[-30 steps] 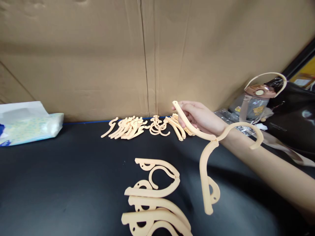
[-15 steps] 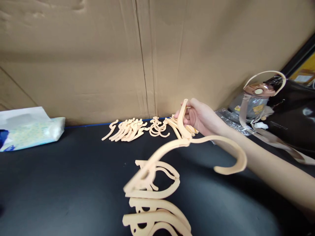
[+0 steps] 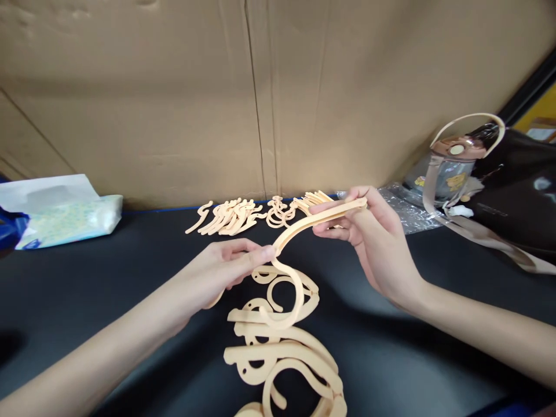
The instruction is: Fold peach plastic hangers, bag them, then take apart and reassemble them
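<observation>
Between my two hands a cream folding hanger (image 3: 292, 284) is held up over the black table, its curved hook hanging downward. My left hand (image 3: 230, 263) pinches it by the middle joint, and part of the hanger's other arm is hidden behind that hand. My right hand (image 3: 377, 237) grips the arm that extends to the right, close to its end. Below the held piece, several folded hangers (image 3: 278, 350) lie in a column toward the front of the table, overlapping one another.
Along the back lie loose hanger arms (image 3: 234, 216), a cluster of hooks (image 3: 280, 212) and more arm pieces (image 3: 317, 200). A tissue pack (image 3: 73, 217) is at the left. A strapped water bottle (image 3: 452, 168), clear plastic wrap (image 3: 417, 217) and a dark bag (image 3: 516, 197) stand right. Cardboard (image 3: 174, 104) backs the table.
My left hand has come into view and taken hold of the hanger's joint. The hanger has turned, so its hook now points down, and my right hand has moved right and nearer.
</observation>
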{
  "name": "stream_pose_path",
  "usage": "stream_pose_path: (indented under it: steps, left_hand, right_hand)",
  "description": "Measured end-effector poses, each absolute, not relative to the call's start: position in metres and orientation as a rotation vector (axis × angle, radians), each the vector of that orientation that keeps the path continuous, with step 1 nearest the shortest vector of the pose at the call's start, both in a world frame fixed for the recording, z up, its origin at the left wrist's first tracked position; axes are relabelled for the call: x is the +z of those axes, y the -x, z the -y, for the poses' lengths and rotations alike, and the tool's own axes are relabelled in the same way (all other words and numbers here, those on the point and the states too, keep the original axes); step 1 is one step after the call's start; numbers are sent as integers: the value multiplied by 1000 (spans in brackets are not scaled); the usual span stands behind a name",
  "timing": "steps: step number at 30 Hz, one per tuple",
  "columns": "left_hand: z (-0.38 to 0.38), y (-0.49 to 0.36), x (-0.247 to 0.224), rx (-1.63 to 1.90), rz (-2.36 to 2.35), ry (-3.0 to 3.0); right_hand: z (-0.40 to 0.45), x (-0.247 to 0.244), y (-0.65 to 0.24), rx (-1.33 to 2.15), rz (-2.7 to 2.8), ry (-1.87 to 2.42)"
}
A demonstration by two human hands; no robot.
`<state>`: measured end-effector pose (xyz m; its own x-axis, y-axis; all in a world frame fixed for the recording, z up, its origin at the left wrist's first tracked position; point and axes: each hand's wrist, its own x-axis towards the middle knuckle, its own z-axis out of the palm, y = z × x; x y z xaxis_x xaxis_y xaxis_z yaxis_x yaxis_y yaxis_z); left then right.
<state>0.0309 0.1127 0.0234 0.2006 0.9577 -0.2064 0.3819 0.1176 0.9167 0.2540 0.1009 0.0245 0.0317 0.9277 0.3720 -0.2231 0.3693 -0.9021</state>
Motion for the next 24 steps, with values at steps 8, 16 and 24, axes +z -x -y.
stream_pose_path:
  steps: [8,16,24]
  left_hand:
    - [-112,-39,29,686,-1466,-1447]
    - [-107,-41,35,465,-1374,-1494]
    - [-110,-38,34,359,-1328,-1434]
  right_hand:
    - [-106,12,-274,103,2008,1114]
    - [-109,4,-245,-985,2477,767]
    - [-108,1,-234,-953,2696,749]
